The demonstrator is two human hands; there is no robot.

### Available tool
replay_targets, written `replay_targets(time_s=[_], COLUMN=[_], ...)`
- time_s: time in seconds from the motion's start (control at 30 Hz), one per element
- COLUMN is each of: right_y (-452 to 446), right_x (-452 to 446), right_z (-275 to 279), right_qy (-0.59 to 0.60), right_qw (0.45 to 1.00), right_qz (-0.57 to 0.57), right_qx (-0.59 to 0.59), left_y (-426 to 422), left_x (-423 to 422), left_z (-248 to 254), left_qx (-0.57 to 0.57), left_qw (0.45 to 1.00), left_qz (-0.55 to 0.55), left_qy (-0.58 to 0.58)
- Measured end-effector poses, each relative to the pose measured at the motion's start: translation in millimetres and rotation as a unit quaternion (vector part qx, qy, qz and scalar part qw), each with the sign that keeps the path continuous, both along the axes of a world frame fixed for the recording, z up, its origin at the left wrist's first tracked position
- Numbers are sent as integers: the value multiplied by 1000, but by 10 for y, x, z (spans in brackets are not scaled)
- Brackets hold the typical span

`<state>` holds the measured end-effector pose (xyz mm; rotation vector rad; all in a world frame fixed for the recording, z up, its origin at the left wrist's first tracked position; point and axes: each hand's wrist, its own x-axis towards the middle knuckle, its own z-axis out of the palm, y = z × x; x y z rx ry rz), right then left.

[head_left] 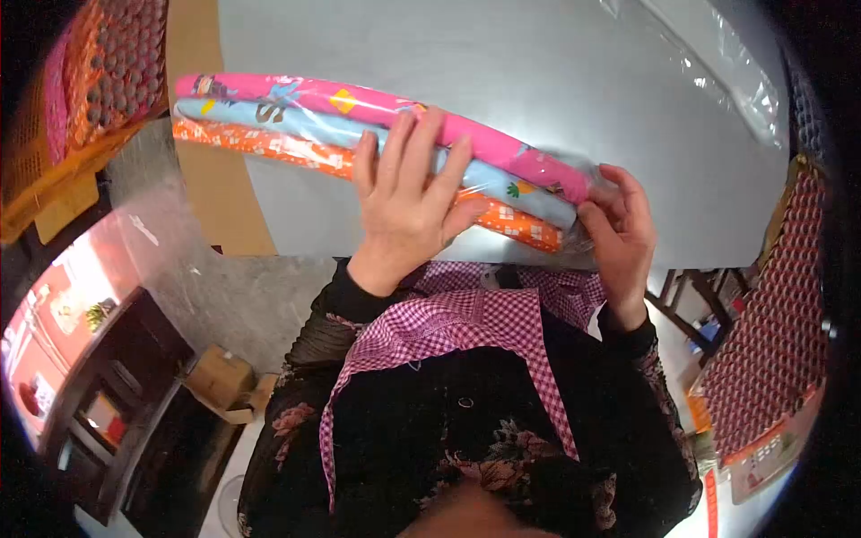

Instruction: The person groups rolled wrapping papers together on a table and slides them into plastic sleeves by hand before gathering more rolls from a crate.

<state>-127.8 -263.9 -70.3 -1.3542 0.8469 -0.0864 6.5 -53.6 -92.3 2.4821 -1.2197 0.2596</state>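
Note:
Three printed rolls, side by side in a clear plastic bag, lie across a grey tabletop: a pink roll (489,134) farthest away, a light blue roll (309,121) in the middle and an orange roll (260,141) nearest me. My left hand (404,202) rests on the rolls with its fingers spread over the plastic. At the right end, my right hand (623,235) pinches the plastic bag (581,229) between thumb and fingers. Part of that end is hidden behind the fingers. Whether the rolls are cloth or paper I cannot tell.
The grey table (314,211) has a brown board (197,206) along its left side. Clear plastic bags (717,85) lie at the far right. Stacked rolls fill racks at the left (117,72) and right (771,323). A cardboard box (220,381) sits on a dark wooden bench (134,412).

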Motion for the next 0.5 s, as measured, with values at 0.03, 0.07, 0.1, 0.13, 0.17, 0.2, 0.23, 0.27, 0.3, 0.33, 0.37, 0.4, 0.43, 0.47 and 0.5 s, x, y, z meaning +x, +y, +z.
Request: replay_targets(time_s=[0.03,0.07,0.1,0.13,0.17,0.2,0.23,0.27,0.3,0.33,0.37,0.4,0.43,0.47,0.5], right_y=[11,31,56,77,70,48,43,51,64,75,75,50,-6,-65,-122], right_x=[5,-1,-1,11,18,12,-22,-57,-74,-109,-160,-168,-135,-98,-50], right_z=[-1,-30,-39,-38,-31,-19,-29,-49,-84,-179,-316,-402,-421,-407,-383], right_qy=[14,-15,-12,-17,-23,-4,-7,-7,-9,-18,-62,-106,-118,-118,-118], right_qw=[999,1000,1000,1000,1000,1000,1000,1000,998,999,983,952,954,950,946], right_qz=[33,13,9,3,-2,-2,0,5,10,19,44,65,72,101,129], right_qx=[-35,-19,-9,1,12,12,23,-20,-61,-48,-165,-279,-267,-269,-272], left_y=[27,64,86,105,100,85,82,89,100,96,94,85,70,61,48], left_x=[-9,-17,-22,-21,-29,-41,-56,-69,-69,-74,-67,-53,-41,-34,-23], left_z=[-2,15,16,15,28,47,53,50,53,64,68,65,56,56,50], left_qx=[-18,-3,7,11,17,23,34,30,27,21,34,26,16,21,31], left_qw=[1000,1000,1000,1000,1000,1000,999,999,999,999,999,999,999,999,999], left_qz=[8,5,0,-3,-4,-2,1,-4,-6,-3,9,6,3,10,21], left_qy=[20,14,17,17,16,20,17,22,25,33,24,30,35,36,30])
